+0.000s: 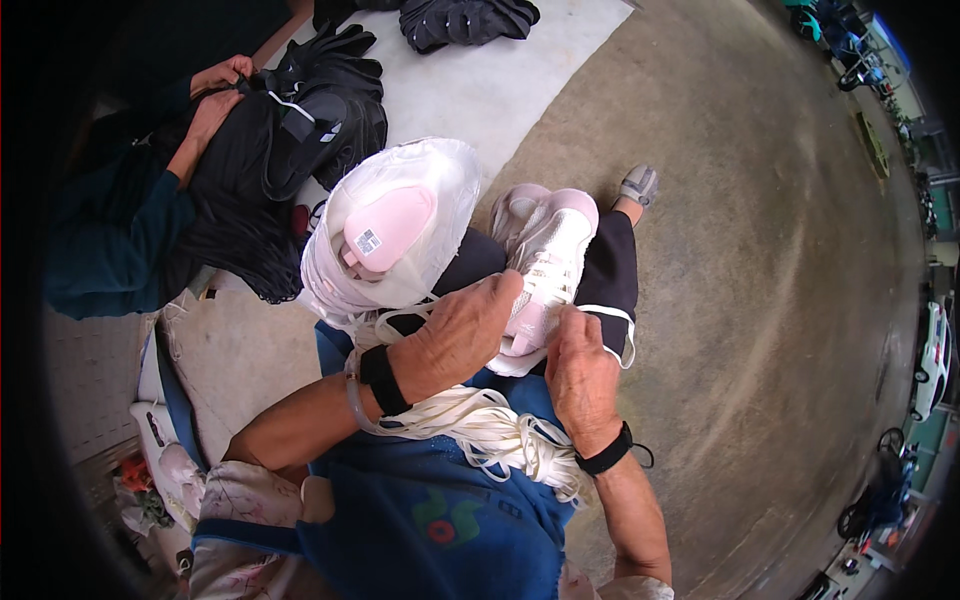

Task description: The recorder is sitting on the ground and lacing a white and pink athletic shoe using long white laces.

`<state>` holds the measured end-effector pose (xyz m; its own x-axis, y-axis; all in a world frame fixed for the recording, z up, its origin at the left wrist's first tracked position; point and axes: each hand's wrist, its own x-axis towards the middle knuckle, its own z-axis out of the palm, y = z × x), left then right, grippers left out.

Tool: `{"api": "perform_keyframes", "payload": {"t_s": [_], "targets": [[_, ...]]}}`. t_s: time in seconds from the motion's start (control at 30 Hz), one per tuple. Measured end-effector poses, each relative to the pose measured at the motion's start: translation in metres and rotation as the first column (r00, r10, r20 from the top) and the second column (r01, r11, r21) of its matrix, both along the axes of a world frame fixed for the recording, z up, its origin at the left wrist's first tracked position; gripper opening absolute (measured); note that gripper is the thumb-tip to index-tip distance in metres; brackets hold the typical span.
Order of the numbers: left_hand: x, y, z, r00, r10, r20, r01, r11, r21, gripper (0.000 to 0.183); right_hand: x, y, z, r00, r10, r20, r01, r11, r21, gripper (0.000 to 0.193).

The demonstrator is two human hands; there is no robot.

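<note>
A white and pink sneaker (553, 262) lies across my lap with its toe pointing away from me. My left hand (455, 335) is closed at the left side of its lace opening, fingers pinched on a white shoelace (395, 318). On the other side, my right hand (583, 378) pinches the lace too, and a loop of it hangs out over my dark trouser leg. Both sets of fingertips are partly hidden. A bundle of loose white laces (490, 425) rests on my blue apron (400, 510), below the sneaker.
Left of the sneaker sits a rounded white bundle (450, 175) with a pink labelled piece (390, 228) on it. Farther left, a co-worker's hands (215, 95) handle black shoes (320, 130). More black shoes (465, 22) lie on a pale sheet (450, 95). Concrete floor (740, 270) stretches right.
</note>
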<state>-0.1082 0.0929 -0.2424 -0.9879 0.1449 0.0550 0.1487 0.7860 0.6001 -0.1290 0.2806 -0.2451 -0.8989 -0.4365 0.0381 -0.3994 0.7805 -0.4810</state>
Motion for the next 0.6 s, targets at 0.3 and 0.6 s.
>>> {"api": "perform_keyframes", "payload": {"t_s": [0.3, 0.6], "targets": [[-0.011, 0.01, 0.022, 0.987, -0.139, 0.077, 0.158, 0.908, -0.388, 0.018, -0.01, -0.01, 0.009, 0.941, 0.217, -0.261, -0.121, 0.933, 0.338, 0.025], [-0.021, -0.002, 0.004, 0.931, -0.269, -0.248, 0.188, 0.933, -0.307, 0.01, -0.015, -0.013, 0.014, 0.985, 0.143, -0.101, -0.16, 0.969, -0.188, 0.022]]}}
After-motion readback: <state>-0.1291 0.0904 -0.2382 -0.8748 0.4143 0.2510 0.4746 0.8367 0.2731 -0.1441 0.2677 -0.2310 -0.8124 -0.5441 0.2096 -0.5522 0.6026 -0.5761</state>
